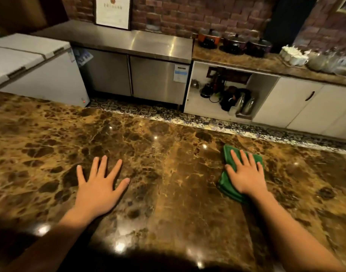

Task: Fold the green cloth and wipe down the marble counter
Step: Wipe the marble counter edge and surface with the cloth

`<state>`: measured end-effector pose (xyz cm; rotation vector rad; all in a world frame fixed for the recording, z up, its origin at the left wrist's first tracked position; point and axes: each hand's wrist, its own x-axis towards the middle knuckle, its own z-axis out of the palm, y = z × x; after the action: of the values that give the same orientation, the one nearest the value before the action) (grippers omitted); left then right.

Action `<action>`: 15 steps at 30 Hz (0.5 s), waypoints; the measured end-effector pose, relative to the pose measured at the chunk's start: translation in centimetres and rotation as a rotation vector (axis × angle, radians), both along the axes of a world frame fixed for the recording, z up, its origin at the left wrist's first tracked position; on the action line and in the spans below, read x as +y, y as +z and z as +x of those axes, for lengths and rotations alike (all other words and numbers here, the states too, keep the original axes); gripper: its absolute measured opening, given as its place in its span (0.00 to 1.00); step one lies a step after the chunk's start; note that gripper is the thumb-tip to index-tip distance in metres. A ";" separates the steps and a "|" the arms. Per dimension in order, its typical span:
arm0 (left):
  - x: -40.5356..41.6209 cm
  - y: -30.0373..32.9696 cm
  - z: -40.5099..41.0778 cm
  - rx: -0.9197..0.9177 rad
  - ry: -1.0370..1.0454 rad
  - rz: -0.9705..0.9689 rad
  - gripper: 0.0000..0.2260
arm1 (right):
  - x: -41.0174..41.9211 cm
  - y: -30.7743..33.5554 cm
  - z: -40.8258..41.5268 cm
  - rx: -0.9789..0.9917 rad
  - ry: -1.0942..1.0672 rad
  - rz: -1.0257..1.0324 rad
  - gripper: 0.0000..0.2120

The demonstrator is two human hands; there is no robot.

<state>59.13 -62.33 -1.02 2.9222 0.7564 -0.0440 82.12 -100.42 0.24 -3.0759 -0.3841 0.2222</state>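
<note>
Right hand [246, 173], fingers straight and spread, presses flat on folded green cloth [225, 181] on marble desk [168, 173]. Left hand [99, 185] flat on bare desk, fingers splayed. Open cabinet [197, 103] holds kettles, blurred; cloth partly hidden under hand

The right hand [246, 173] lies flat over the green cloth [227, 180] — the cloth's middle is hidden under the palm and fingers, and only its edges show past the fingertips and below the thumb. Both forearms are cut off by the bottom edge. Far beyond the fingertips, the white cups [292, 54] and the glassware [329, 59] beside them are blurred — their details cannot be told.
</note>
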 end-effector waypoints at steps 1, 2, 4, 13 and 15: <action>0.1 -0.3 0.1 -0.010 0.004 -0.001 0.35 | 0.9 -0.1 2.3 0.012 -0.021 -0.001 0.32; 0.2 -0.6 0.2 -0.012 0.006 -0.010 0.35 | 1.9 -0.2 4.3 0.019 -0.038 0.000 0.33; 0.4 -1.0 0.3 -0.008 0.007 -0.012 0.35 | 4.1 -0.3 7.3 0.013 -0.053 0.011 0.34; 0.4 -0.5 0.6 -0.007 0.012 0.004 0.35 | 18.9 0.1 4.6 0.016 0.176 0.063 0.33; 0.5 -0.6 0.5 -0.005 0.000 -0.006 0.35 | 20.1 0.3 -0.1 0.026 0.243 0.065 0.33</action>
<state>59.66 -61.88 -1.59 2.9153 0.7543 -0.0396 82.06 -80.27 0.49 -2.9544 -0.7482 0.2500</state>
